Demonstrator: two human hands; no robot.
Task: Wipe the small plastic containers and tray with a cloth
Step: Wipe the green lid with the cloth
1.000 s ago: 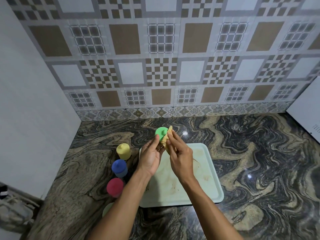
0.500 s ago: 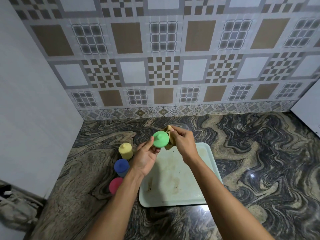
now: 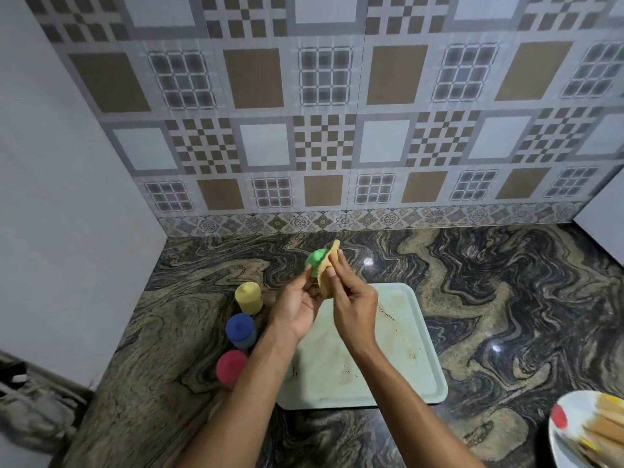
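A: Where is the green container (image 3: 315, 261)?
B: Raised over the far end of the tray (image 3: 405, 332), in the person's left hand (image 3: 297, 305), whose fingers curl round it. It is small, bright green and matte.
A: And the right hand (image 3: 354, 305)?
B: It pinches a tan cloth (image 3: 327, 282) against the container's right side. The tray is pale, with brown smears. A yellow container (image 3: 249, 297), a blue container (image 3: 240, 330) and a red container (image 3: 231, 366) stand in a row to its left.

Head camera looks forward and down, seemingly close, over the countertop (image 3: 506, 298).
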